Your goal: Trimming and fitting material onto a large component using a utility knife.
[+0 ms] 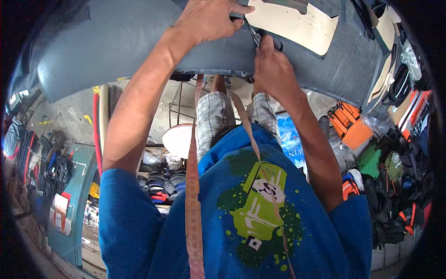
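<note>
A dark grey sheet of material [125,51] lies over the work surface in front of me. My right hand [274,67] is closed around what look like dark-handled scissors [278,44], at the sheet's near side. Their thin metal part [253,33] runs up and left toward my other hand. My left hand [211,21] reaches over the sheet with its fingers curled together around a dark piece that I cannot make out. Just right of the left fingertips, a cream paper pattern [292,23] with faint handwriting lies flat on the sheet.
A tape measure [193,209] hangs down my front. Below the table, a round white stool top [179,141] stands near my legs. Orange bags [350,125] and piled dark goods [385,200] lie at the right. A teal panel [69,200] and a red roll [97,130] stand at the left.
</note>
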A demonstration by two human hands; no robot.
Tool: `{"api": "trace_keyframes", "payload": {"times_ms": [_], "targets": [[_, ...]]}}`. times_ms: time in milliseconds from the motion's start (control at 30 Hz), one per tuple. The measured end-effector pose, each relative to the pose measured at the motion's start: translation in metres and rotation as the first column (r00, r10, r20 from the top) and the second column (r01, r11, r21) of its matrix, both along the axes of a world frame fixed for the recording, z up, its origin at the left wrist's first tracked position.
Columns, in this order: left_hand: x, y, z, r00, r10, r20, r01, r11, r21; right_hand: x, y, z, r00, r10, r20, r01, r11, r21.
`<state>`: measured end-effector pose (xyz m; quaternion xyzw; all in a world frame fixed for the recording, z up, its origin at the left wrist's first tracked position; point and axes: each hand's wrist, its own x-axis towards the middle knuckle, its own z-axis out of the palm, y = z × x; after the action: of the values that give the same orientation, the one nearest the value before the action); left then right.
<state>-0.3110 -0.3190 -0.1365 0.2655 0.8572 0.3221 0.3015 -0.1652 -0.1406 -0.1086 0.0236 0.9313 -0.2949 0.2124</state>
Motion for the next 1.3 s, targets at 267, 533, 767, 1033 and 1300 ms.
{"api": "trace_keyframes", "payload": {"times_ms": [267,533,767,1033,1300], "targets": [[0.0,0.003,0.004,0.957,0.101,0.272,-0.092,0.995,-0.044,0.003,0.008,0.003,0.994,0.066,-0.086,-0.066,0.998,0.007],[0.0,0.0,-0.003,0.955,0.069,0.288,-0.075,0.997,0.009,-0.003,0.022,0.004,0.984,0.176,-0.038,-0.173,0.983,0.068],[0.007,-0.001,-0.006,0.972,0.061,0.227,-0.067,0.997,0.022,-0.023,0.023,0.024,0.977,0.172,0.124,-0.18,0.982,0.057],[0.012,-0.001,-0.011,0.942,0.109,0.319,-0.137,0.988,0.066,-0.05,0.038,0.044,0.925,0.363,0.111,-0.37,0.928,0.04],[0.015,0.0,0.0,0.908,0.176,0.381,-0.204,0.978,0.036,-0.036,0.031,0.047,0.92,0.262,0.293,-0.304,0.946,0.109]]}}
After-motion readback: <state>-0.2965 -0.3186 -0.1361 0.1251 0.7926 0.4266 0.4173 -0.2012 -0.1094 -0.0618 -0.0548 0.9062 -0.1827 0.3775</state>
